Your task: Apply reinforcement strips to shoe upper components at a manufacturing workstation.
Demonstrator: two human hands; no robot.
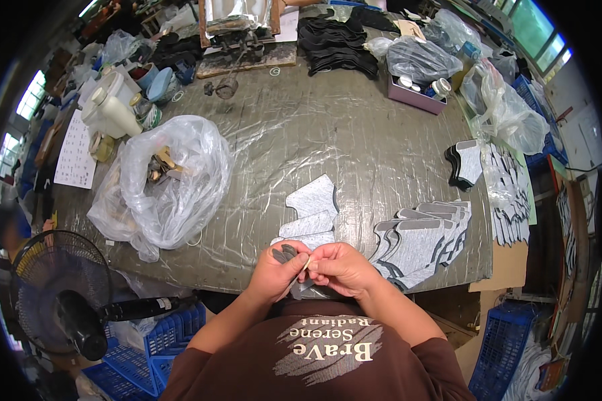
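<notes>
My left hand (274, 273) is closed around a small bundle of dark grey cut pieces (285, 253), whose ends stick up past the fingers. Against it, my right hand (343, 269) pinches a thin pale strip (307, 264); its kind is too small to make out. Both hands meet at the table's near edge. Just beyond them lie light grey fabric pieces (306, 226), partly hidden by my fingers. A larger light grey cut piece (316, 194) lies farther out. To the right, overlapping grey pieces with dark edges (418, 240) are fanned out.
A clear plastic bag (207, 157) with its rim rolled open stands on the table (274, 134) at left. Black cut pieces (334, 47) are piled at the back, beside a purple box (415, 97). A fan (60, 294) and blue crates (140, 354) stand at lower left.
</notes>
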